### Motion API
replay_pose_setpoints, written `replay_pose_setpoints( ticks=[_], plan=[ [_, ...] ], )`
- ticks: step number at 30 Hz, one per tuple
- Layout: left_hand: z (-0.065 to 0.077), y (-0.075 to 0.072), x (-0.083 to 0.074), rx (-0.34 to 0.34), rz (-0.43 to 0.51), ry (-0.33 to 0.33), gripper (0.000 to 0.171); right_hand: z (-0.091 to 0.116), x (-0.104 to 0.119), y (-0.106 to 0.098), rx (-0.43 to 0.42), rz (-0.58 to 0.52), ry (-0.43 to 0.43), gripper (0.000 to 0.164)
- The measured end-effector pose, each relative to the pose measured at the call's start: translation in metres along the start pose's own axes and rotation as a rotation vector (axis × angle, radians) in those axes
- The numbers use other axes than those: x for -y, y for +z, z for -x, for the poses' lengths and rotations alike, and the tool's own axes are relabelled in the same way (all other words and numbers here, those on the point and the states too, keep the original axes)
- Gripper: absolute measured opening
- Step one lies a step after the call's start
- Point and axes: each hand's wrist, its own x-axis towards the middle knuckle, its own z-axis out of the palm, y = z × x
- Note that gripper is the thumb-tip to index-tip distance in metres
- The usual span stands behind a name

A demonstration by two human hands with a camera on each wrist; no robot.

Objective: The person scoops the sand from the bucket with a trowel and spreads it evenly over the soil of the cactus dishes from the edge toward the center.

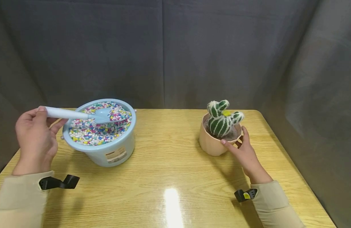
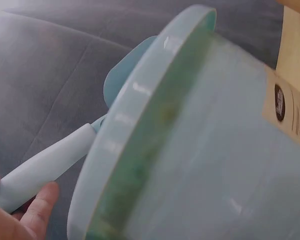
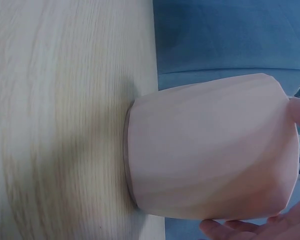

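My left hand [image 1: 37, 139] grips the white handle of a light blue trowel [image 1: 102, 116] at the left. The blade lies level over a light blue bucket [image 1: 114, 158] filled with small multicoloured pebbles [image 1: 92, 134], and some pebbles sit on it. In the left wrist view the handle [image 2: 50, 162] runs behind the bucket's rim. On the right side of the table, my right hand [image 1: 245, 155] holds the rim of a peach flowerpot [image 1: 211, 144], thumb at the near side and fingers round the right. A green and white cactus [image 1: 219, 125] stands in the pot, in greyish fill.
Both containers stand on a wood-grain table [image 1: 164, 152], the bucket left and the pot right. Grey cloth [image 1: 164, 53] hangs behind the table and along its sides. A paper label [image 1: 116, 155] is on the bucket's front.
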Motion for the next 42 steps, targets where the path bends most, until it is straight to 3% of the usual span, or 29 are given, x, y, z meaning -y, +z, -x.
replay_pose_setpoints(
  ticks=[6, 26, 42],
  plan=[
    [0.008, 0.013, 0.0, 0.048, 0.031, -0.049, 0.016, 0.001, -0.001, -0.003, -0.003, -0.002, -0.006, 0.106],
    [0.037, 0.061, 0.023, 0.136, 0.033, -0.099, 0.016, -0.004, -0.004, -0.011, 0.026, -0.001, -0.005, 0.107],
    [0.063, 0.096, 0.042, 0.252, 0.026, -0.064, 0.009, -0.004, -0.005, -0.011, 0.029, -0.03, -0.016, 0.106]
  ],
)
